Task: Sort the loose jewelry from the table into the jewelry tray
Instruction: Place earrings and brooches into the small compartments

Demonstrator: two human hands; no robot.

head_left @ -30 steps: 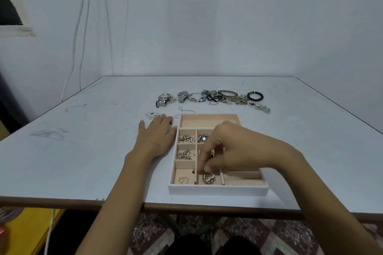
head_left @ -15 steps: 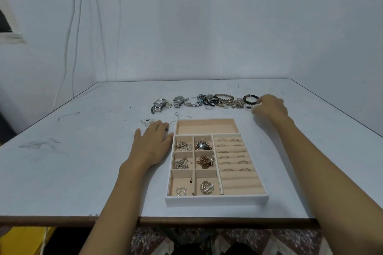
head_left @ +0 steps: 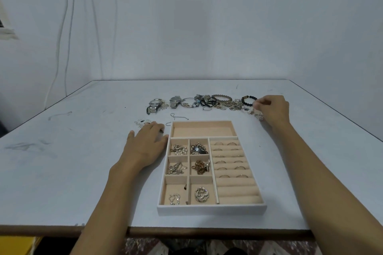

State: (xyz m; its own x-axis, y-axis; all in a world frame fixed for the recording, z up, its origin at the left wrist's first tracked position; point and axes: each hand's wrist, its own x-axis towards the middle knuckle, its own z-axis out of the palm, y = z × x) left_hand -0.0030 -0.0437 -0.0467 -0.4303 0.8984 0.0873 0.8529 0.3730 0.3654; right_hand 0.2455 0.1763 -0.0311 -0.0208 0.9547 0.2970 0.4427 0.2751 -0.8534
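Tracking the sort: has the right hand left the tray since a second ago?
Yes. The right hand moved from over the near compartments of the jewelry tray to the right end of the loose jewelry row beyond it.

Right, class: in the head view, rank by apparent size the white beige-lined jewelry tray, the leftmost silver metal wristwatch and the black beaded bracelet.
1. White beige-lined jewelry tray, largest.
2-3. Leftmost silver metal wristwatch and black beaded bracelet: alike, unranked.
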